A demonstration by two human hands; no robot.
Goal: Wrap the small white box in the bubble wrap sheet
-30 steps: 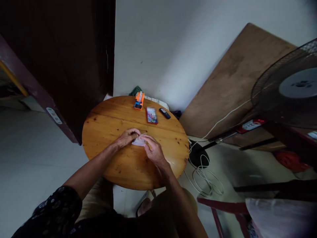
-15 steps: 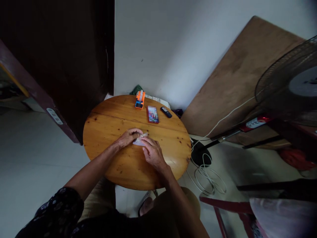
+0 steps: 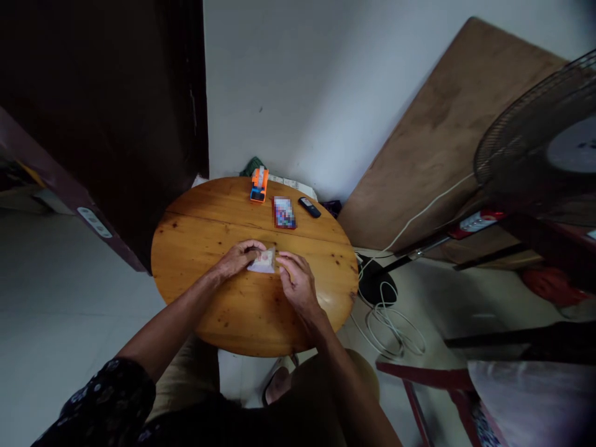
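A small clear plastic bag [image 3: 264,261] with something pale inside lies over the middle of the round wooden table [image 3: 200,248]. My left hand [image 3: 240,257] grips its left edge between thumb and fingers. Just right of the bag is my right hand [image 3: 298,277], its fingers curved and parted, with nothing visible in them. A narrow gap separates its fingertips from the bag. What exactly the bag contains is too small to make out.
Toward the table's far edge are an orange and blue tape dispenser [image 3: 259,185], a blurred-out flat object with a red edge [image 3: 284,212] and a dark remote-like handset [image 3: 310,207]. A standing fan [image 3: 535,149] and coiled cable [image 3: 391,326] are at the right.
My right hand has let go of the bag and moved slightly right. The bag now lies flatter and more exposed, with my left hand still on it. The view has shifted a little.
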